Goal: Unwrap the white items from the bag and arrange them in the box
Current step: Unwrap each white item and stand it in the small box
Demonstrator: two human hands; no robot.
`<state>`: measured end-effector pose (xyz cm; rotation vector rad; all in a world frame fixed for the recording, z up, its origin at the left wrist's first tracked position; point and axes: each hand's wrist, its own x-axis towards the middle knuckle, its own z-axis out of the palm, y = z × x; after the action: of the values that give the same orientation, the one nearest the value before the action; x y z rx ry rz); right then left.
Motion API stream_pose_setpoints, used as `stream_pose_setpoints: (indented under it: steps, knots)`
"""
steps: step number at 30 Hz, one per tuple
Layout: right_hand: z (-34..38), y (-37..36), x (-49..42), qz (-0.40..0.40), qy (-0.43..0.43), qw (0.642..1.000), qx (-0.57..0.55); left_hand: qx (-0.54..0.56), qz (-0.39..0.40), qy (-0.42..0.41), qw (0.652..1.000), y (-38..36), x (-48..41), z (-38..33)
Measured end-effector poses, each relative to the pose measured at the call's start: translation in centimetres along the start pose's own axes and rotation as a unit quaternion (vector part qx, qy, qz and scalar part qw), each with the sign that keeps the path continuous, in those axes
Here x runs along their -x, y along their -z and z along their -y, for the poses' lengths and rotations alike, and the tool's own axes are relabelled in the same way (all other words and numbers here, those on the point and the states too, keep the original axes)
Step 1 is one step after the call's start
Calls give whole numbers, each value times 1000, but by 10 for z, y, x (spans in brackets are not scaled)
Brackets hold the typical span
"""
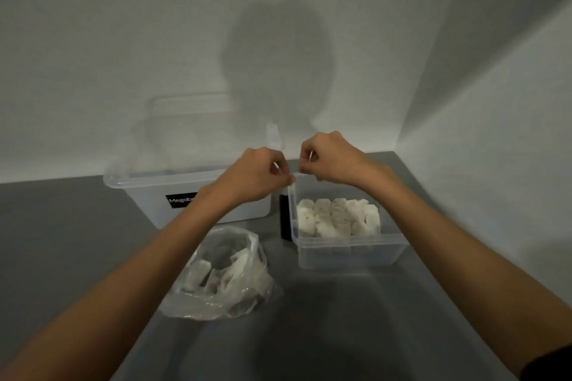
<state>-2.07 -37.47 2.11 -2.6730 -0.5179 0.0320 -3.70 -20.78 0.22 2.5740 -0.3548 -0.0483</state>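
Note:
A clear plastic bag (226, 281) with several wrapped white items lies on the grey table in front of me. To its right stands a small clear box (349, 254) with several white items (337, 216) packed in rows at its far end. Both hands are raised above the box's far left corner. My left hand (257, 176) and my right hand (331, 158) each pinch a thin white piece between the fingertips, most of it hidden by the fingers. The fingertips almost touch.
A larger clear lidded tub (185, 192) with a black label stands at the back left against the wall. A dark upright object (284, 219) sits between tub and box. White walls close the back and right sides.

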Motion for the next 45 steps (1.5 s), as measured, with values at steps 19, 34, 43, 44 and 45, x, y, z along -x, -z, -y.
stream_pose_setpoints:
  steps: [19, 34, 43, 44, 45]
  knots:
    - [137, -212, -9, 254, -76, 964, 7, -34, -7, 172, 984, 0, 114, 179]
    - [139, -214, 0, 158, -91, 983, 27, -1, -53, 102, 993, -20, 124, 199]
    - [140, -150, 5, 127, -14, 988, -88, 77, -7, -5, 997, -6, 120, 170]
    - [140, -145, 5, 130, -8, 985, -111, 75, 1, -2, 997, -6, 119, 169]
    - [140, -141, 5, 136, -4, 982, -129, 77, 1, 2, 997, -6, 119, 170]
